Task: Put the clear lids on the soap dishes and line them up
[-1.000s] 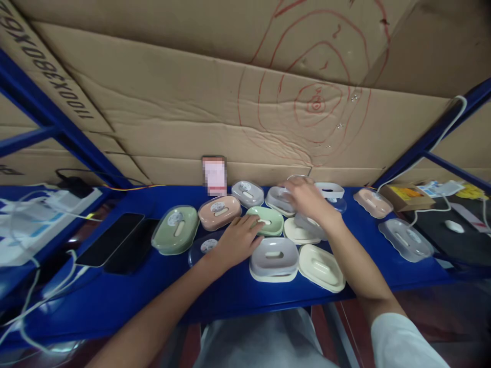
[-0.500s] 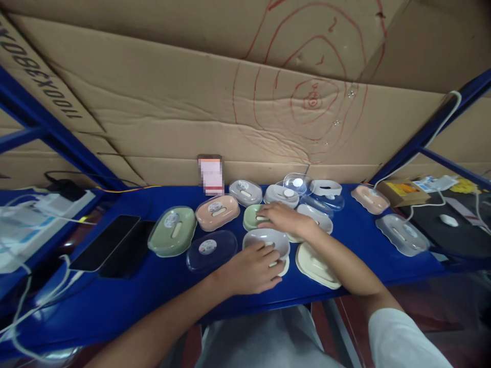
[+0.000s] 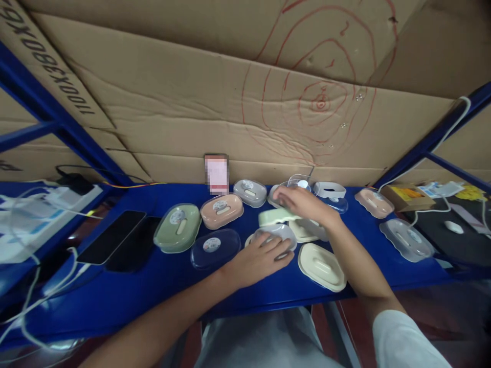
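My right hand (image 3: 303, 204) is closed on a pale green soap dish piece (image 3: 273, 216), which is raised and seen almost edge-on. Just below it, my left hand (image 3: 264, 258) has its fingers curled over a grey soap dish piece (image 3: 280, 231); the palm side is hidden. A cream piece shows partly at the left of that dish, mostly covered. To the right of my left hand lies a cream soap dish piece (image 3: 322, 267) with a raised middle. Behind my right wrist, another cream piece (image 3: 301, 230) and a grey one partly show.
Lidded soap dishes in green (image 3: 177, 228), peach (image 3: 221, 211) and grey (image 3: 250, 192) stand left, beside a dark blue lid (image 3: 216, 248). A phone (image 3: 111, 237), cables and a power strip lie farther left. Right are a peach dish (image 3: 374, 203) and a clear-lidded dish (image 3: 406, 240). Cardboard (image 3: 172, 102) stands behind.
My right hand has lifted the green piece off the table and tilted it. My left hand has moved slightly right together with the grey piece. The whole view has shifted a little.
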### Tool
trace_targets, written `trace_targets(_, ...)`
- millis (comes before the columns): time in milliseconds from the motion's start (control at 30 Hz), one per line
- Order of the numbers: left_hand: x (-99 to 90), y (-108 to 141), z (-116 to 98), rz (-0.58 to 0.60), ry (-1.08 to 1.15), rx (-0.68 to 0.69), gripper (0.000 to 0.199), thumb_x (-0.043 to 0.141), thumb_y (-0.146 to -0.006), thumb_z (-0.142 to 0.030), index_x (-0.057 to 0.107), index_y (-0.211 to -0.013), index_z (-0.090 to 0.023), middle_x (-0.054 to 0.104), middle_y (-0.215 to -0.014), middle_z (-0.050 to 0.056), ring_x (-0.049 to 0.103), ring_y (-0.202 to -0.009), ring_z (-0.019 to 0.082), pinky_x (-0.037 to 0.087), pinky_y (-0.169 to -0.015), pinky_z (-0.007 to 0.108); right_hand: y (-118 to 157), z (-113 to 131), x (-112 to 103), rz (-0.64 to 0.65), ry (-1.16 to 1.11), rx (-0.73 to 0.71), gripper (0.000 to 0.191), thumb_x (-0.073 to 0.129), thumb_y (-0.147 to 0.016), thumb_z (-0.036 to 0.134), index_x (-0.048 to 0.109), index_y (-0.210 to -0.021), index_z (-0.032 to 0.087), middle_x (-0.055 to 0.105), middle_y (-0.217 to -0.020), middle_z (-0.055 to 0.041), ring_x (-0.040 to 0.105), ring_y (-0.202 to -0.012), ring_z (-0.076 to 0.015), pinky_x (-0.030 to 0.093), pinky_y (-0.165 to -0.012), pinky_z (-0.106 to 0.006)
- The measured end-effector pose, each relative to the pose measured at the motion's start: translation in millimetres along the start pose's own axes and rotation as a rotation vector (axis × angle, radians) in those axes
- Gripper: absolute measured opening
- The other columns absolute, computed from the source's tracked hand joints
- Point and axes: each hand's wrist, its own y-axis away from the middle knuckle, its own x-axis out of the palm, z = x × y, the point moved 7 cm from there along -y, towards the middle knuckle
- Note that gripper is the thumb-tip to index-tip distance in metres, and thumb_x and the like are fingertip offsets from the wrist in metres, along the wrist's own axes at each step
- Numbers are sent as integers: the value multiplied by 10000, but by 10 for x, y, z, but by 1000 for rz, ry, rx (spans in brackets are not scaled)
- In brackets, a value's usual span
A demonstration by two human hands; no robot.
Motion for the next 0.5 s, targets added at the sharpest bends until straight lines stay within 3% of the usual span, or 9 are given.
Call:
trace_targets(67,60,3,91,21,67,-85,311,569,-1087,-288,616,-1393,-269,655,-1426,71,605,-1240,248,404,-1100,437,26,-94,-131,-74,-76,32,318,430,-1091,243,695,-1261,203,788,-1108,-66,711,-962,-205,492,-895,-311)
trace_targets(100,100,6,131,36,104,-125,318,580,-1082,-316,614,-1393,-262,663,-1389,78,609,-1238,253,406,-1098,435,33,-120,-112,-30,-113,31,330,420,-1109,304,703,-1247,204,786,-1124,-65,711,-987,-206,495,-910,-312)
trace_targets(200,203,19,203,63,166,-192,308,610,-1062,-352,637,-1343,-228,665,-1333,95,607,-1248,266,406,-1100,432,79,-121,186,317,-201,-6,385,488,-1097,490,735,-1212,218,788,-1171,-45,721,-1022,-209,518,-901,-298)
trace_targets(267,238,29,231,64,171,-211,307,620,-1055,-364,646,-1323,-215,659,-1340,104,599,-1260,275,398,-1109,440,107,-130,361,448,-190,-10,383,608,-1039,523,735,-1228,215,787,-1181,-43,724,-1012,-214,532,-872,-292)
trace_targets(367,262,42,260,63,176,-226,329,625,-1053,-368,643,-1339,-207,668,-1329,104,600,-1244,279,388,-1112,448,65,-172,474,392,-127,15,380,708,-976,398,707,-1290,183,752,-1279,-99,702,-1129,-259,527,-954,-336)
trace_targets(500,286,52,281,65,194,-232,326,632,-1049,-360,652,-1342,-220,690,-1288,93,608,-1213,272,390,-1101,445,19,-162,515,355,-120,17,419,699,-936,242,692,-1350,173,710,-1380,-148,670,-1241,-299,496,-1048,-393)
